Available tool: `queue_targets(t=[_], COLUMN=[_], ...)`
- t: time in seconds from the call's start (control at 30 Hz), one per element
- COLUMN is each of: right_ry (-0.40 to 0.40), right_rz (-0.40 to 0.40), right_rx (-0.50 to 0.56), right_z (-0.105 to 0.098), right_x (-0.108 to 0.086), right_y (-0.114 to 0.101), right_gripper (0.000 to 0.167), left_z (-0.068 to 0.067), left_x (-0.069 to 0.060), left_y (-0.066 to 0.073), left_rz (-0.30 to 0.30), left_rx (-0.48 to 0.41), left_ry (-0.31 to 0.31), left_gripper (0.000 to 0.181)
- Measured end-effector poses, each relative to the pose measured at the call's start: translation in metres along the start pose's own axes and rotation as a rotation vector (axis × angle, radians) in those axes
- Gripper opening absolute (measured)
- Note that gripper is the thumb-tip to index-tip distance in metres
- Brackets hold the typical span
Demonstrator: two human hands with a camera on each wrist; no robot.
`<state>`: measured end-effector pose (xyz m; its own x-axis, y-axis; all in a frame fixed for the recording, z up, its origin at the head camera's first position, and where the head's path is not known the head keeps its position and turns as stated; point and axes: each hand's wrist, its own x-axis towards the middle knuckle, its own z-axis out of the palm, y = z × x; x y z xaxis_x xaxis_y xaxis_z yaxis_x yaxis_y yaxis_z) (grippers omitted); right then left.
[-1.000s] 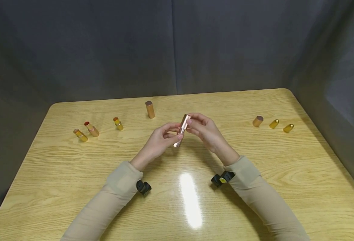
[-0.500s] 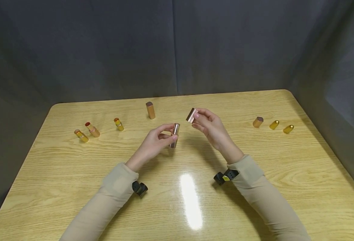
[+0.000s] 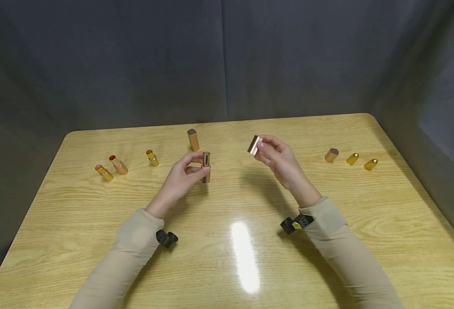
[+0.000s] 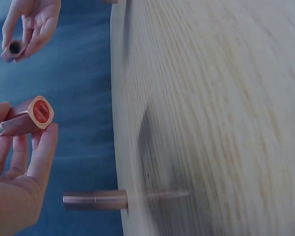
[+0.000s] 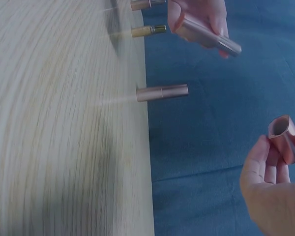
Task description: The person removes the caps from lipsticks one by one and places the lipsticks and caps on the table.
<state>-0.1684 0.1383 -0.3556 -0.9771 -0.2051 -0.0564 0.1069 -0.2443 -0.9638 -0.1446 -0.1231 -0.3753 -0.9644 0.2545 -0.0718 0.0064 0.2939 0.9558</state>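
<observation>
Just left of the table's middle, my left hand (image 3: 180, 180) pinches an uncapped rose-gold lipstick (image 3: 206, 159), held upright above the wood. A red label shows on the underside of the lipstick (image 4: 27, 117) in the left wrist view. My right hand (image 3: 278, 159) grips the rose-gold cap (image 3: 254, 145) between thumb and fingers, tilted and apart from the lipstick. In the right wrist view the hollow mouth of the cap (image 5: 284, 135) faces upward. A capped rose-gold lipstick (image 3: 193, 140) stands behind my left hand.
Three uncapped lipsticks stand at the left: a gold one (image 3: 104, 172), a red-tipped rose-gold one (image 3: 118, 165) and a shorter gold one (image 3: 152, 158). At the right are a rose-gold cap (image 3: 331, 155) and two gold caps (image 3: 352, 159). Dark curtains surround the table (image 3: 227, 266).
The cap has come off the lipstick. My left hand has moved left with the lipstick, turning it upright, while my right hand has drawn the cap up and to the right.
</observation>
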Motion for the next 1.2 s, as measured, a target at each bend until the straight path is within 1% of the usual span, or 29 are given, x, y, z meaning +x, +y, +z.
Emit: queue_targets(t=[0.13,0.23,0.47,0.57,0.8,0.93,1.07,1.2], right_ry=[0.025,0.027,0.034,0.037,0.054,0.056,0.054,0.063], right_rz=[0.007,0.008,-0.012,-0.021,-0.024,-0.036,-0.058,-0.085], right_rx=[-0.002,0.007,0.03,0.032,0.054,0.064,0.069,0.05], right_z=[-0.004,-0.007,-0.015,-0.02,-0.028,-0.033,-0.038,-0.044], right_x=[0.0,0.0,-0.003,-0.004,-0.006,-0.007,-0.008,-0.01], right_y=[-0.001,-0.003,-0.008,-0.01,-0.014,-0.016,-0.017,-0.02], right_gripper=[0.02,0.019,0.017,0.017,0.017,0.02,0.019,0.019], left_z=[-0.008,-0.012,-0.026,-0.03,-0.037,-0.042,-0.047,-0.053], left_x=[-0.001,-0.001,-0.003,-0.004,-0.006,-0.009,-0.011,-0.014], left_y=[-0.002,-0.004,-0.007,-0.007,-0.007,-0.007,-0.006,-0.006], left_rz=[-0.008,-0.016,-0.035,-0.04,-0.022,-0.025,-0.029,-0.01], left_rx=[-0.001,-0.005,0.005,0.001,0.0,0.011,0.036,0.06], left_ry=[0.037,0.057,0.086,0.096,0.111,0.122,0.147,0.18], left_gripper=[0.044,0.044,0.045,0.046,0.045,0.046,0.046,0.045])
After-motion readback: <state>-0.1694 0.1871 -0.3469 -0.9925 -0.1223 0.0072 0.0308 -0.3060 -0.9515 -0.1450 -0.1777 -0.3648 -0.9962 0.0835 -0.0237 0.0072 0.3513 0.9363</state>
